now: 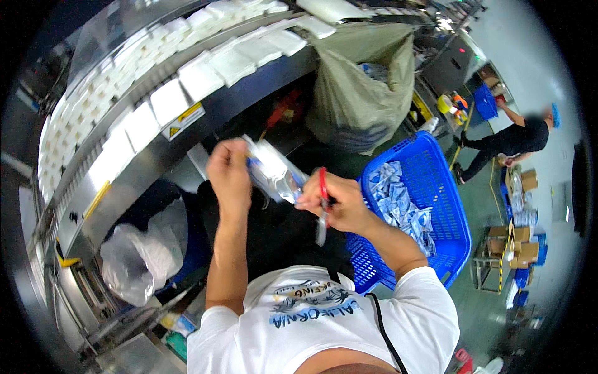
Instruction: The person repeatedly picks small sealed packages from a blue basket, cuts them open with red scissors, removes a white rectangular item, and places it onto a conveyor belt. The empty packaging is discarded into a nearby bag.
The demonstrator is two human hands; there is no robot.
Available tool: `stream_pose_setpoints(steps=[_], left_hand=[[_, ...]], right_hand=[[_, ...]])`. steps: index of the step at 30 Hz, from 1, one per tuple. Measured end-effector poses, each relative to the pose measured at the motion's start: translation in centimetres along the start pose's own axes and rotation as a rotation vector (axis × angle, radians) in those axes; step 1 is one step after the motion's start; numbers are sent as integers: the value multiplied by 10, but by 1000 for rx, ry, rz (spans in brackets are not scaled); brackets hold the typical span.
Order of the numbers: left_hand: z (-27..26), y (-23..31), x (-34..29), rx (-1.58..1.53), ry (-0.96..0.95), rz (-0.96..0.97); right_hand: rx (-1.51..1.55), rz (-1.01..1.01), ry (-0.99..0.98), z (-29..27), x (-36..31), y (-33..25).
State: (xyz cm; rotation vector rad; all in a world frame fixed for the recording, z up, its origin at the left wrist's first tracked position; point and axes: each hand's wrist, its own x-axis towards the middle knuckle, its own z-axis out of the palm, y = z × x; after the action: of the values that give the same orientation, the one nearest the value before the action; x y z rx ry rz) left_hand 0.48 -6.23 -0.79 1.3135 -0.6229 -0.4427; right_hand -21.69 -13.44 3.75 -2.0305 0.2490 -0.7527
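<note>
A white and blue plastic packet (273, 167) is stretched between my two hands, with something white showing through its film. My left hand (230, 171) is closed on the packet's upper left end, its fingers slightly blurred. At the lower right end, my right hand (339, 201) pinches the film. That same hand also carries red-handled scissors (322, 187), whose metal blades point down toward my body. Close by my right forearm stands a blue plastic basket (464, 240), holding a heap of crumpled blue and white packets (398, 202).
Ahead and left runs a metal conveyor (227, 100) bearing rows of white folded pads (168, 103). A large greenish sack (361, 93) stands beyond the basket. Clear plastic film (143, 255) fills a bin at left. Far right, another person (526, 137) stands near cartons (526, 252).
</note>
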Motion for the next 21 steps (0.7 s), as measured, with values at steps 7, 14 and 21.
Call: stream_pose_setpoints(steps=[7, 14, 21], left_hand=[[-12, 27, -3, -69, -60, 63], [7, 48, -16, 100, -235, 364], [19, 50, -24, 291, -215, 473]], right_hand=[[-50, 175, -40, -19, -16, 5], [-14, 109, 162, -31, 23, -15], [-379, -30, 131, -9, 36, -13]])
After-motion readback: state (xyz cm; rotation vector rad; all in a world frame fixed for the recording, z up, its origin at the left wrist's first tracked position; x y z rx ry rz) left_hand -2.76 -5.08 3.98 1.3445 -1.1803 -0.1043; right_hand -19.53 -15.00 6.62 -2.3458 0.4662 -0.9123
